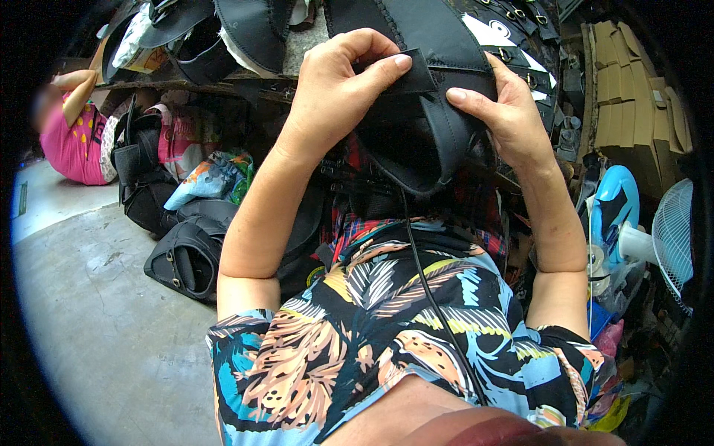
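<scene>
Both my hands hold a black leather piece (446, 137) with stitched seams, up over the edge of the worktable. My left hand (335, 93) pinches a flat black flap at its upper left between thumb and fingers. On the other side, my right hand (513, 115) grips the edge, its thumb in front and its fingers partly hidden behind the leather. The lower part of the piece curves and hangs open toward my lap. A wide black leather panel (439, 30) with a laced-looking seam lies just beyond my hands; I cannot tell whether it joins the held piece.
More black leather pieces (253, 30) lie on the table at the far left. Black straps with buckles (513, 56) are at the far right. Flattened cardboard (632, 104) and a fan (673, 238) stand right. Black leather bags (182, 260) sit on the floor left, near a person in pink (78, 145).
</scene>
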`<state>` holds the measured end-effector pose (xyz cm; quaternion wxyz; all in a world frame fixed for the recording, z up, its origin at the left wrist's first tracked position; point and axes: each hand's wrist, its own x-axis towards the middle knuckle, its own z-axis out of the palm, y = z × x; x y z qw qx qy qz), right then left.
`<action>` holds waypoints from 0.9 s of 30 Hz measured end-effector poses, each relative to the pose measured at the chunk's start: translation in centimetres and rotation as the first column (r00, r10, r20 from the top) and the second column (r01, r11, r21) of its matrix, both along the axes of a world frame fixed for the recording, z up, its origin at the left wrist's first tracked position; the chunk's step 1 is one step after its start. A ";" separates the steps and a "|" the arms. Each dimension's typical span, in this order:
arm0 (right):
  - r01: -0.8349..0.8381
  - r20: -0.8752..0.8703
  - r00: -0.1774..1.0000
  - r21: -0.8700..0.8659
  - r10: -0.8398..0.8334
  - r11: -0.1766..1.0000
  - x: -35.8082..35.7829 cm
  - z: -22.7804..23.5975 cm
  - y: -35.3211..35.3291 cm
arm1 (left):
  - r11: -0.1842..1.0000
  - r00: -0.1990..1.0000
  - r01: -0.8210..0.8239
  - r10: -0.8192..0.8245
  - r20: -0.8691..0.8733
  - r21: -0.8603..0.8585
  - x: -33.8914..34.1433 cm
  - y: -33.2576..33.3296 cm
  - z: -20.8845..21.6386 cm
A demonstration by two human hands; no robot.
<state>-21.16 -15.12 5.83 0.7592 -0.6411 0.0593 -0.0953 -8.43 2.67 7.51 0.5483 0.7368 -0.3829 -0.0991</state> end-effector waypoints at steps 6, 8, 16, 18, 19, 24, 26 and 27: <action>0.002 0.017 1.000 -0.081 0.000 0.997 -0.3 0.1 0.5 | 0.999 1.000 0.019 -0.019 0.022 -0.031 -0.1 0.1 -0.1; -0.027 0.010 1.000 -0.012 0.027 1.000 -0.3 0.0 0.6 | 1.000 1.000 0.024 -0.024 -0.008 0.001 0.0 0.1 -0.1; -0.068 0.013 0.998 0.095 0.067 0.993 -0.4 -0.3 0.3 | 0.999 0.998 0.048 -0.048 -0.033 0.018 -0.1 -0.2 0.2; -0.053 0.008 0.999 0.044 0.053 0.998 -0.5 -0.3 0.3 | 0.998 0.999 0.043 -0.043 0.011 0.042 -0.2 -0.2 0.3; -0.050 0.002 0.999 0.016 0.050 0.999 -0.5 -0.3 0.4 | 0.997 0.999 0.030 -0.032 0.029 0.066 -0.2 -0.2 0.3; -0.002 0.012 1.000 0.025 0.002 1.000 -0.5 -0.2 0.9 | 0.993 0.996 -0.019 0.009 0.093 0.115 -0.3 -0.4 0.3; 0.018 -0.009 1.000 0.046 -0.017 0.999 -0.5 -0.3 1.1 | 0.990 0.993 -0.022 0.006 0.115 0.140 -0.3 -0.6 0.2; 0.015 0.016 1.000 0.055 -0.016 0.998 -0.5 -0.3 1.2 | 0.986 0.994 -0.012 -0.006 0.109 0.165 -0.2 -0.6 0.2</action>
